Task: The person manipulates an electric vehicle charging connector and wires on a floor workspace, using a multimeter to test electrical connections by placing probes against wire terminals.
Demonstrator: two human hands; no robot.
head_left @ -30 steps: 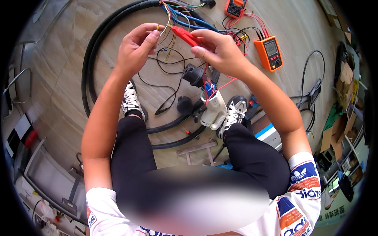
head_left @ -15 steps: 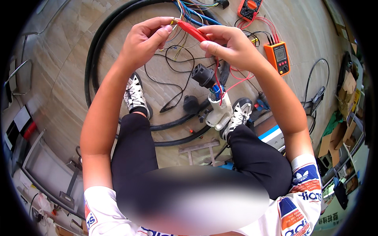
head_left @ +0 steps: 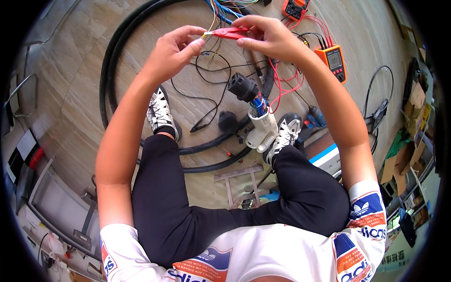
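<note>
My left hand (head_left: 173,52) pinches a thin light-coloured wire (head_left: 206,34) between thumb and fingertips. From the other side, my right hand (head_left: 270,37) holds a red alligator clip (head_left: 228,33) by its rear end. The clip lies nearly level, its tip meeting the wire by my left fingertips. Whether its jaws have closed on the wire is too small to tell. A bundle of coloured wires (head_left: 220,9) spreads out beyond my hands. A red test lead (head_left: 287,90) loops down below my right hand.
Two orange meters (head_left: 334,61) lie at the far right with leads plugged in. Between my feet, a black round connector (head_left: 243,87) on blue wires sticks out of a white housing (head_left: 261,131). Thick black cable (head_left: 109,75) coils around my feet. A power drill (head_left: 315,115) lies beside my right shoe.
The red clip has swung from a downward slant to nearly level, and its handles now show apart. My right hand has risen, my left has lowered slightly, and the red lead has shifted right.
</note>
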